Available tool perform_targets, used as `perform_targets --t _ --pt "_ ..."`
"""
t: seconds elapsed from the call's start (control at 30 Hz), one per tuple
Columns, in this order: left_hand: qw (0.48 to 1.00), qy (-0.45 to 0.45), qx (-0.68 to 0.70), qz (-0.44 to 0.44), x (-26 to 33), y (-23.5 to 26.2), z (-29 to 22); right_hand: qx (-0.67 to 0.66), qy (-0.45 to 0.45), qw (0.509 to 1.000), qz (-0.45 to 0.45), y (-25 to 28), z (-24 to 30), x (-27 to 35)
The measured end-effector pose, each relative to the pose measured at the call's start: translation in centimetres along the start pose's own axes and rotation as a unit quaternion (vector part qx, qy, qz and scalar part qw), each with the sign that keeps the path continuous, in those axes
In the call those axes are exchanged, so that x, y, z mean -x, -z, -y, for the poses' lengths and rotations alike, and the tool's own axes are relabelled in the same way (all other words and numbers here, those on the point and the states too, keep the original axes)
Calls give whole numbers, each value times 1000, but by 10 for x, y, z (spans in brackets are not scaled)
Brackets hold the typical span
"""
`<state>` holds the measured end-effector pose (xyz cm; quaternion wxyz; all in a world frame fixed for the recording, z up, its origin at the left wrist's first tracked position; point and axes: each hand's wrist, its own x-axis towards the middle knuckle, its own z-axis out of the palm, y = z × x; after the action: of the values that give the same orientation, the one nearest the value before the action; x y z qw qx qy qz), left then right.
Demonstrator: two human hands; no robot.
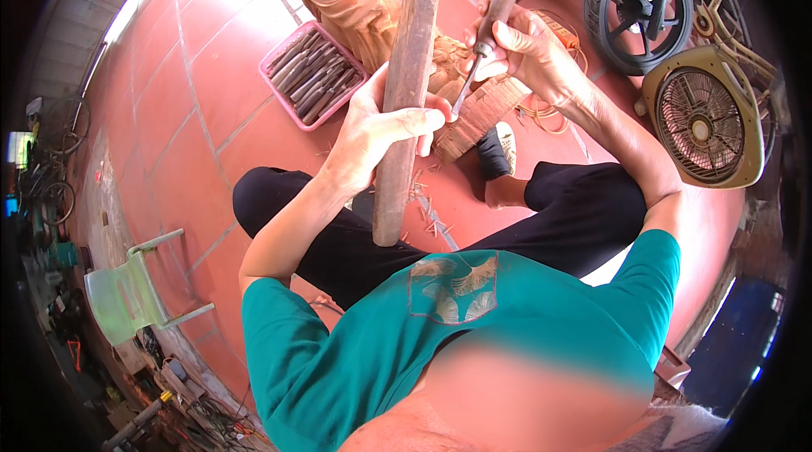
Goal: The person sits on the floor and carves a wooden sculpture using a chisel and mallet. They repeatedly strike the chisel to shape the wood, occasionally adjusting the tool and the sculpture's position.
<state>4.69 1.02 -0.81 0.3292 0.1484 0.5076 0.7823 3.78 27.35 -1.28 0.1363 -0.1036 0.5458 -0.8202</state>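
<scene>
Teal shirt [474, 325] fills the lower picture, closest to the lens, with black trousers [338, 232] folded cross-legged on the red tiled floor [194, 97] beyond it. Next in size, a wooden carving [364, 16] lies on the floor ahead, its near end partly hidden by both hands. A long wooden mallet [406, 88] stands upright across the carving (blocking its middle from sight), and the left hand [376, 126] is wrapped tight around its shaft. The right hand [520, 46] is closed round a chisel [486, 29], whose blade tip touches the carving's pale cut end just beside the left fingers. To the right stand a motorbike wheel [634, 8] and a beige box fan [706, 122], well apart from the work. A green plastic chair [127, 295] lies tipped at lower left. Left of the carving, a pink tray [292, 109] holds a row of dark chisels [315, 73], packed side by side. Wood chips [427, 215] scatter the floor between the knees.
</scene>
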Motion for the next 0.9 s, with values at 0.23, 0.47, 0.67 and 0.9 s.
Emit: perform_targets --t 0.23,0.47,0.67,0.9 --pt "999 -5 -17 -33 2 -3 -1 18 -10 1000 -22 -4 -7 -3" --pt "998 -23 -44 -35 2 -4 0 -8 -48 999 -16 -5 -13 -5" --pt "995 -48 -84 -28 2 -3 1 -37 -70 997 -12 -7 -17 -4" --pt "992 -72 -106 -18 4 -3 2 -78 -90 993 0 -3 -19 -3"
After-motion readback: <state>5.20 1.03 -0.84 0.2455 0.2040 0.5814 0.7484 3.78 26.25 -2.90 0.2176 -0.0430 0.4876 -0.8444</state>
